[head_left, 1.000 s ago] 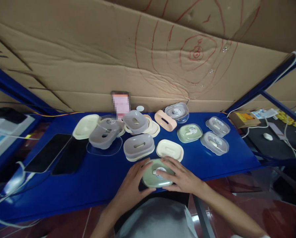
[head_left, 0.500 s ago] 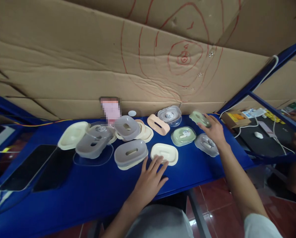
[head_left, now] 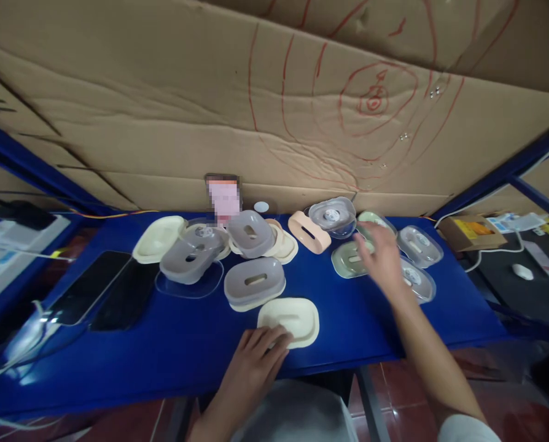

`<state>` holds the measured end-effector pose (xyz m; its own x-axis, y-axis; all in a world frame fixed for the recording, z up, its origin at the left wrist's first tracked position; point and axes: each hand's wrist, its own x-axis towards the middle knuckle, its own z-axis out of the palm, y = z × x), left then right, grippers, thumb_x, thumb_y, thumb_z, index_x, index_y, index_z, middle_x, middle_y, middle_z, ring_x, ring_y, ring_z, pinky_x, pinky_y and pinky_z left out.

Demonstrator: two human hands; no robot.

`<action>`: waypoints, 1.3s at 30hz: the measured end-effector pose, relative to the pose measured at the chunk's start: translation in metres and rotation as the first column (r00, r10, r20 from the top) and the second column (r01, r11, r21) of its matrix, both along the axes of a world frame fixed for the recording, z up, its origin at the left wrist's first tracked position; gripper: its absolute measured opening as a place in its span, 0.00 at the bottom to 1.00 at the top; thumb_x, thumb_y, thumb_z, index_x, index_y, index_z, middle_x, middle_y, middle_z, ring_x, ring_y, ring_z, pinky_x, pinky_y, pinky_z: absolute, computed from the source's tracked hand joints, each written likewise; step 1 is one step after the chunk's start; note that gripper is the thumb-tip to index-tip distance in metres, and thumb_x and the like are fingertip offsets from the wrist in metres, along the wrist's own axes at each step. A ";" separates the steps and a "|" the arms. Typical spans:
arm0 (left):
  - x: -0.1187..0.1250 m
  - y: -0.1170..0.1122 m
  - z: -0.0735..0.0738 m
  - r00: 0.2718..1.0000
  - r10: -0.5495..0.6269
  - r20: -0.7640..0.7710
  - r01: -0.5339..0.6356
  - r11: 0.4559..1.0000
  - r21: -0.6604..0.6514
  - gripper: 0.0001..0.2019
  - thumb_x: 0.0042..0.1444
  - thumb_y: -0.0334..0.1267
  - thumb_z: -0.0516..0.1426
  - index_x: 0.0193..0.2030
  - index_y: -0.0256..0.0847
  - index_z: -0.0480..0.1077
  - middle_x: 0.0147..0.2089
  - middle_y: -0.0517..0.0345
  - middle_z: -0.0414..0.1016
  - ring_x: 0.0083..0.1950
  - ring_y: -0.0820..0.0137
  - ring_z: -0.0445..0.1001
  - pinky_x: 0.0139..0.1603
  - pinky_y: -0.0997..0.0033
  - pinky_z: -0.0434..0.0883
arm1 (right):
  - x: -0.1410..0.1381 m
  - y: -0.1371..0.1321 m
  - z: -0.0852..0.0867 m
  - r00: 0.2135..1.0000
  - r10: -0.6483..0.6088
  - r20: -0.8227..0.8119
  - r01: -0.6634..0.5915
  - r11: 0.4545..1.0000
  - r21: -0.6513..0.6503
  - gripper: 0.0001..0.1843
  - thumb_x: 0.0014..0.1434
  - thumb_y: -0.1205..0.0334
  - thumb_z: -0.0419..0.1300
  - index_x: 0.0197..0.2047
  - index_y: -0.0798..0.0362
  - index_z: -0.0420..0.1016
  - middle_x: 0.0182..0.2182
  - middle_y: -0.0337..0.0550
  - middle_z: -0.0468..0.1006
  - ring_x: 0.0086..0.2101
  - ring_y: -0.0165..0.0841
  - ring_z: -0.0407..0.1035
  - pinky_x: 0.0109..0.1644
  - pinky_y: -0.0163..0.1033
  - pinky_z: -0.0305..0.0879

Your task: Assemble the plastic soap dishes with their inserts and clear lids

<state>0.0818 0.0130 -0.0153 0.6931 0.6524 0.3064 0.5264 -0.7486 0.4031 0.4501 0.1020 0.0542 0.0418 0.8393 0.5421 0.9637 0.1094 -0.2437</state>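
Observation:
My left hand is closed on the near left edge of a cream oval plastic dish, which lies near the table's front edge. My right hand hovers above a pale green oval dish, fingers apart, somewhat blurred, and holding nothing. Behind the right hand is another green dish, partly hidden. Grey oval dishes with labels lie to its right. A grey slotted dish rests on a cream piece just beyond my left hand. A peach slotted piece lies farther back.
More grey slotted dishes and a cream dish cluster at the left on the blue table. Dark flat devices lie beyond them. A pixelated phone-like object leans on the cardboard wall. Cables run along the left side.
My left hand has curled onto the cream dish, which has come nearer the front edge. My right hand has let go of the green dish at the back and moved toward the nearer green one.

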 end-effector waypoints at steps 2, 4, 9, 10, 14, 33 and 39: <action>0.006 0.002 0.005 1.000 -0.028 -0.015 0.027 1.000 -0.014 0.15 0.74 0.32 0.53 0.61 0.46 0.75 0.57 0.51 0.83 0.54 0.59 0.81 0.50 0.57 0.74 | -0.050 0.007 -0.002 0.991 0.121 0.060 -0.117 0.991 -0.058 0.27 0.75 0.47 0.54 0.70 0.49 0.68 0.63 0.56 0.76 0.61 0.53 0.70 0.65 0.60 0.67; 0.007 0.001 0.008 0.998 -0.059 -0.031 0.058 0.998 -0.027 0.15 0.74 0.32 0.52 0.62 0.45 0.74 0.58 0.51 0.82 0.55 0.59 0.81 0.50 0.57 0.75 | -0.084 0.016 -0.004 0.984 0.163 0.067 -0.157 0.984 -0.084 0.25 0.75 0.51 0.55 0.70 0.51 0.69 0.63 0.57 0.76 0.60 0.54 0.71 0.64 0.61 0.68; -0.017 -0.013 -0.001 0.999 -0.013 0.029 0.013 1.000 0.002 0.19 0.72 0.27 0.52 0.65 0.45 0.72 0.61 0.50 0.81 0.58 0.59 0.80 0.54 0.57 0.75 | -0.088 -0.003 0.003 0.985 0.136 -0.107 -0.139 0.990 -0.016 0.16 0.75 0.58 0.52 0.58 0.50 0.77 0.52 0.51 0.82 0.53 0.48 0.75 0.60 0.55 0.72; -0.024 -0.015 -0.004 0.999 0.013 0.047 -0.013 1.000 0.006 0.20 0.72 0.26 0.52 0.65 0.45 0.72 0.61 0.50 0.81 0.58 0.59 0.80 0.54 0.57 0.74 | -0.082 -0.016 0.003 0.983 0.112 -0.148 -0.115 0.993 -0.016 0.15 0.75 0.57 0.53 0.57 0.49 0.77 0.51 0.50 0.82 0.50 0.47 0.76 0.58 0.54 0.74; -0.041 -0.016 -0.011 0.991 0.102 0.087 -0.102 0.995 -0.002 0.17 0.72 0.29 0.55 0.62 0.47 0.75 0.58 0.52 0.83 0.55 0.60 0.81 0.52 0.58 0.74 | -0.069 -0.075 -0.015 0.971 0.025 -0.236 -0.057 0.990 -0.132 0.14 0.75 0.54 0.55 0.57 0.48 0.76 0.48 0.49 0.83 0.44 0.45 0.79 0.50 0.50 0.77; -0.104 0.076 0.004 0.875 0.484 -0.003 -0.477 0.865 0.157 0.06 0.71 0.34 0.55 0.46 0.45 0.74 0.60 0.49 0.82 0.67 0.50 0.76 0.73 0.34 0.54 | -0.187 -0.131 -0.054 0.847 0.517 -0.123 -0.527 0.784 -0.328 0.16 0.76 0.62 0.55 0.63 0.45 0.76 0.66 0.49 0.76 0.64 0.44 0.70 0.69 0.60 0.65; -0.100 0.055 0.018 0.898 0.397 0.191 -0.412 0.910 0.045 0.02 0.71 0.37 0.57 0.44 0.46 0.71 0.57 0.51 0.83 0.60 0.58 0.80 0.68 0.46 0.66 | -0.189 -0.138 -0.058 0.865 0.478 -0.153 -0.502 0.811 -0.302 0.16 0.77 0.60 0.55 0.63 0.46 0.75 0.64 0.49 0.77 0.62 0.43 0.71 0.69 0.59 0.63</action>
<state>-0.0184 0.0680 0.0025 0.3058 0.8323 0.4623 0.7179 -0.5205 0.4622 0.2606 -0.0361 -0.0035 -0.3959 0.8834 0.2506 0.7834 0.4673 -0.4096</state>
